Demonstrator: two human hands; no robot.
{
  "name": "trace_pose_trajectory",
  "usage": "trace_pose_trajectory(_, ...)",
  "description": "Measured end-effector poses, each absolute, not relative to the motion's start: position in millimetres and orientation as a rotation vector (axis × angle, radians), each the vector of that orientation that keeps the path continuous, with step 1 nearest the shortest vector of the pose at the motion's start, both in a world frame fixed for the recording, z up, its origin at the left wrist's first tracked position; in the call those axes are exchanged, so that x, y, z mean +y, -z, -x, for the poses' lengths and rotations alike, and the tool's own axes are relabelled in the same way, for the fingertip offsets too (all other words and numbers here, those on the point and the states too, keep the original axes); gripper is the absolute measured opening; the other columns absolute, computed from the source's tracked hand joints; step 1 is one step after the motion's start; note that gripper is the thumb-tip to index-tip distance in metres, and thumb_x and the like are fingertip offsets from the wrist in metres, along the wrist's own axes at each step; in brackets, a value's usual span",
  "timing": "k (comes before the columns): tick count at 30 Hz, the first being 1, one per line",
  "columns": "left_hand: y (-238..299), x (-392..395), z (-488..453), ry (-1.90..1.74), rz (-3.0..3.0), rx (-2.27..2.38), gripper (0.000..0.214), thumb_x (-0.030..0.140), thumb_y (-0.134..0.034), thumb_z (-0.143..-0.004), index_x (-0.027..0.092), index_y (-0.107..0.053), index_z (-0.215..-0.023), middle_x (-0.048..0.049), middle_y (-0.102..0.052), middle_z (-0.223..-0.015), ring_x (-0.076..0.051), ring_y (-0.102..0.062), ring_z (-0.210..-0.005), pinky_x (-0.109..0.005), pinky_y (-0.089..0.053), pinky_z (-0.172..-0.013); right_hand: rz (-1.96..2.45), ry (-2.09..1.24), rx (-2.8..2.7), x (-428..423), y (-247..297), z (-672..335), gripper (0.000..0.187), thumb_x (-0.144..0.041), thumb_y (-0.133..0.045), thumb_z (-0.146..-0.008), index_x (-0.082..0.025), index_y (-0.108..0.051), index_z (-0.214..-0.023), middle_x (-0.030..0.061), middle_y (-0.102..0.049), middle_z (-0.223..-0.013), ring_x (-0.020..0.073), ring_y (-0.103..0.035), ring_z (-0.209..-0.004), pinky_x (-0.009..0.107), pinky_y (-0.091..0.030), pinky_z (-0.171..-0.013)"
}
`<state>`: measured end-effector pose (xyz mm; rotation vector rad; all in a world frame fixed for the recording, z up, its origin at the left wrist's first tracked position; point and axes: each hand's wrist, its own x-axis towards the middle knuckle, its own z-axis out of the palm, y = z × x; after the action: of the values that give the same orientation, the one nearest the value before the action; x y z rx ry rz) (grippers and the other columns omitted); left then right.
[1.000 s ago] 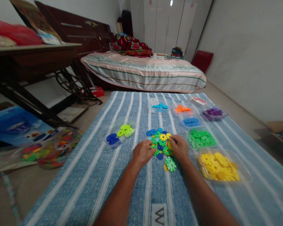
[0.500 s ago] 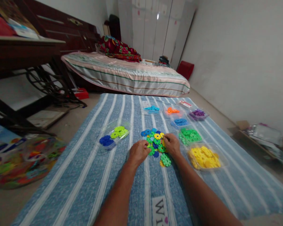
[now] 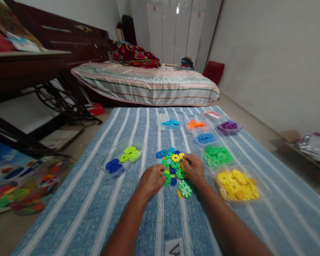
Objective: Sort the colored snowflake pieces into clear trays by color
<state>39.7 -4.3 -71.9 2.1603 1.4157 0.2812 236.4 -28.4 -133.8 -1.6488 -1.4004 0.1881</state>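
left hand point(image 3: 150, 181) and right hand point(image 3: 193, 169) touch the disc pile point(image 3: 173, 164) on the mat point(image 3: 80, 199) from both sides, fingers bent; whether they pinch a disc, i cannot tell.

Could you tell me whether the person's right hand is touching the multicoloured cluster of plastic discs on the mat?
Touching. The head view shows the right hand curled onto the right edge of the multicoloured cluster of plastic discs, no gap visible.

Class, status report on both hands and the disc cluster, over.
Left hand and right hand at opposite edges of disc cluster, fingers curled, grip hidden. Cluster flat on striped mat. Loose green discs by right wrist.
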Motion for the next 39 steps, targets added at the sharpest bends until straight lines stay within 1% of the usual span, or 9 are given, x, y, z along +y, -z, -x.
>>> trace_pose_trajectory(7, 70, -10, -39, -0.278, -2.156, 1.438, 0.016, 0.009, -0.054, -0.068, 0.019, -0.062, -0.079, 0.0009, -0.059, -0.076, -0.014, -0.055, -0.074, -0.023, -0.037, -0.064, 1.639, -0.231, -1.397, -30, 130, -234, 0.018, -0.025, -0.051, -0.082, -0.023, -0.067, -0.074, 0.0027, -0.068, -0.084, 0.0189, -0.058, -0.084, 0.032, -0.04, -0.082)
trace_pose_trajectory(12, 65, -17, -38, -0.25, -2.178, 1.396, 0.013, 0.018, -0.061, -0.07, 0.019, -0.064, -0.083, -0.0002, -0.058, -0.081, -0.015, -0.055, -0.076, -0.024, -0.039, -0.067, 1.639, -0.244, -1.41, -28, 130, -234, 0.018, -0.024, -0.051, -0.082, -0.022, -0.067, -0.075, 0.0033, -0.068, -0.085, 0.0187, -0.058, -0.085, 0.032, -0.04, -0.084)
trace_pose_trajectory(17, 67, -17, -36, -0.309, -2.033, 1.384, 0.008, 0.017, -0.063, -0.064, 0.018, -0.057, -0.069, 0.0033, -0.054, -0.067, -0.012, -0.051, -0.065, -0.024, -0.036, -0.06, 1.637, -0.245, -1.408, -27, 129, -234, 0.017, -0.023, -0.051, -0.082, -0.021, -0.066, -0.073, 0.0036, -0.066, -0.082, 0.0185, -0.058, -0.083, 0.031, -0.04, -0.083)
trace_pose_trajectory(22, 61, -15, -29, -0.433, -1.634, 1.28, 0.014, 0.023, -0.063, -0.062, 0.018, -0.05, -0.063, 0.0072, -0.047, -0.051, -0.008, -0.044, -0.048, -0.021, -0.031, -0.049, 1.642, -0.235, -1.411, -27, 128, -234, 0.017, -0.022, -0.052, -0.082, -0.021, -0.066, -0.072, 0.0031, -0.066, -0.081, 0.0182, -0.057, -0.083, 0.03, -0.039, -0.083)
trace_pose_trajectory(27, 32, -6, -46, -0.516, -1.477, 1.245, 0.017, 0.025, -0.068, -0.062, 0.017, -0.054, -0.067, 0.0074, -0.052, -0.048, -0.008, -0.048, -0.043, -0.02, -0.035, -0.045, 1.676, -0.206, -1.43, -27, 128, -234, 0.018, -0.023, -0.052, -0.083, -0.022, -0.066, -0.072, 0.0025, -0.066, -0.079, 0.0182, -0.056, -0.081, 0.03, -0.037, -0.08)
trace_pose_trajectory(31, 5, 4, -103, -0.557, -1.52, 1.113, 0.02, 0.024, -0.075, -0.063, 0.015, -0.057, -0.067, 0.006, -0.055, -0.047, -0.007, -0.049, -0.041, -0.018, -0.035, -0.042, 1.724, -0.177, -1.414, -28, 128, -232, 0.019, -0.027, -0.051, -0.083, -0.022, -0.067, -0.075, 0.0039, -0.065, -0.076, 0.0202, -0.056, -0.078, 0.031, -0.036, -0.072)
trace_pose_trajectory(33, -5, 7, -136, -0.591, -1.484, 0.99, 0.023, 0.026, -0.077, -0.065, 0.014, -0.057, -0.069, 0.0055, -0.056, -0.049, -0.007, -0.053, -0.043, -0.017, -0.039, -0.044, 1.741, -0.168, -1.381, -28, 127, -231, 0.021, -0.028, -0.05, -0.084, -0.022, -0.068, -0.075, 0.0046, -0.064, -0.073, 0.0211, -0.055, -0.075, 0.031, -0.036, -0.069)
trace_pose_trajectory(36, -11, 11, -169, -0.64, -1.411, 0.839, 0.025, 0.024, -0.075, -0.069, 0.013, -0.062, -0.086, 0.0031, -0.063, -0.06, -0.01, -0.062, -0.054, -0.019, -0.045, -0.05, 1.703, -0.148, -1.394, -28, 124, -231, 0.022, -0.025, -0.049, -0.083, -0.023, -0.07, -0.079, 0.0052, -0.067, -0.077, 0.0216, -0.056, -0.075, 0.031, -0.036, -0.067)
trace_pose_trajectory(39, -3, 13, -167, -0.677, -1.564, 0.909, 0.015, 0.02, -0.069, -0.071, 0.013, -0.064, -0.083, 0.0032, -0.062, -0.061, -0.009, -0.061, -0.055, -0.019, -0.045, -0.053, 1.711, -0.145, -1.402, -29, 123, -232, 0.023, -0.024, -0.047, -0.085, -0.022, -0.069, -0.081, 0.0052, -0.067, -0.079, 0.0211, -0.056, -0.078, 0.031, -0.036, -0.069)
